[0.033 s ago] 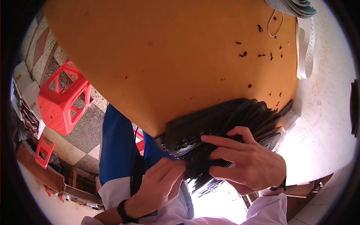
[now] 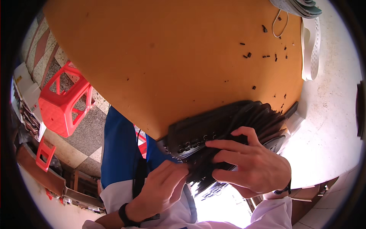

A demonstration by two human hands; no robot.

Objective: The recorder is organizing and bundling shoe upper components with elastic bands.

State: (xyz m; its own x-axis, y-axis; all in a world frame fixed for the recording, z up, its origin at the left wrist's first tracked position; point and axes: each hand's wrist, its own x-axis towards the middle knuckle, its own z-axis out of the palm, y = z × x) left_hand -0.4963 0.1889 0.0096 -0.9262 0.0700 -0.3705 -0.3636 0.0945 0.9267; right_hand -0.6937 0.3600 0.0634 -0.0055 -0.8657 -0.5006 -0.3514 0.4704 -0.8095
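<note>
A stack of thin, flat black pieces [image 2: 213,118] leans in layers at the table's near edge. Small metal rings [image 2: 192,144] run along the lower edge of the front one. My left hand [image 2: 162,187] is closed in a pinch at the left end of a dark piece below those rings; its fingertips are partly lost in the black material. My right hand [image 2: 253,166] lies over the stack from the right. One finger touches near the rings, while the thumb and another finger grip the black piece [image 2: 202,166] between both hands.
Small black bits [image 2: 249,55] and a white elastic loop [image 2: 280,28] lie on the brown tabletop [image 2: 152,76]. White shoe soles [image 2: 312,49] and grey-green layered pieces [image 2: 301,8] sit at its right edge. A red plastic stool [image 2: 63,108] stands on the floor at left.
</note>
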